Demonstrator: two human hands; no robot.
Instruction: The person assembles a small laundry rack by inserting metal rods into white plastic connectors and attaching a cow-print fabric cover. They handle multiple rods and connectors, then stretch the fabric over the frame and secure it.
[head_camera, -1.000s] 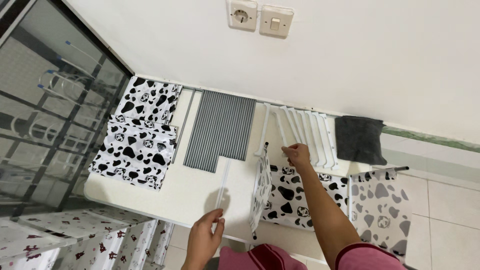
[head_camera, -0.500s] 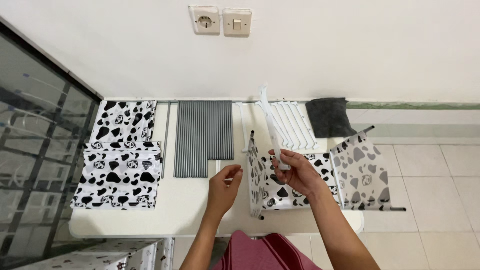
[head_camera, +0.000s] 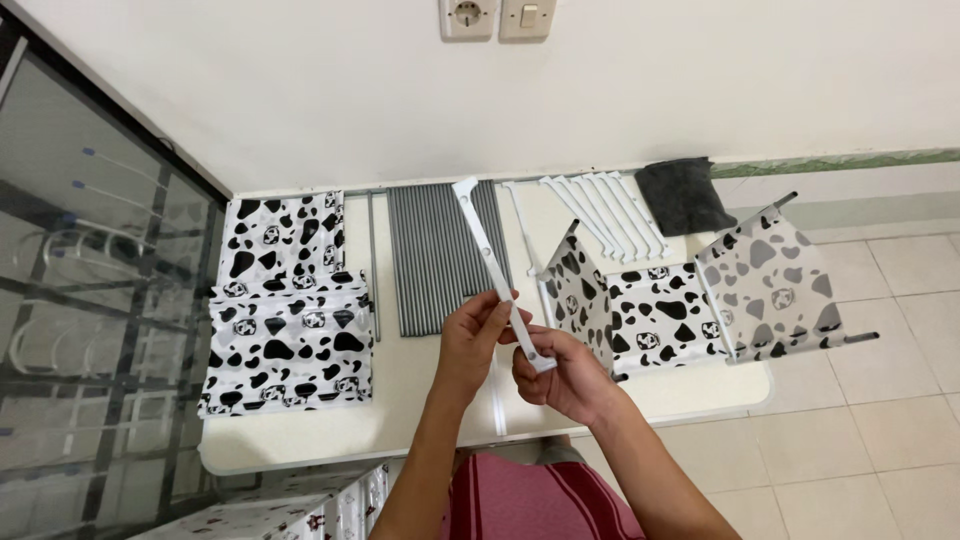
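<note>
No packages, labels, signs or screens in view — none on table, wall or floor.

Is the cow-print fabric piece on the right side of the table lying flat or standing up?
Standing up, partly. The cow-print fabric piece has its middle panel flat on the white table while both end panels tilt upward on rods.

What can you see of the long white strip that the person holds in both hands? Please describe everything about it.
The white strip is a long, flat, narrow bar that looks like plastic, with small holes along it and a hole near its lower end. It is tilted, its upper end pointing away toward the wall, above the grey rods. The left hand pinches its middle, and the right hand grips its lower end. It is lifted off the white table.
</note>
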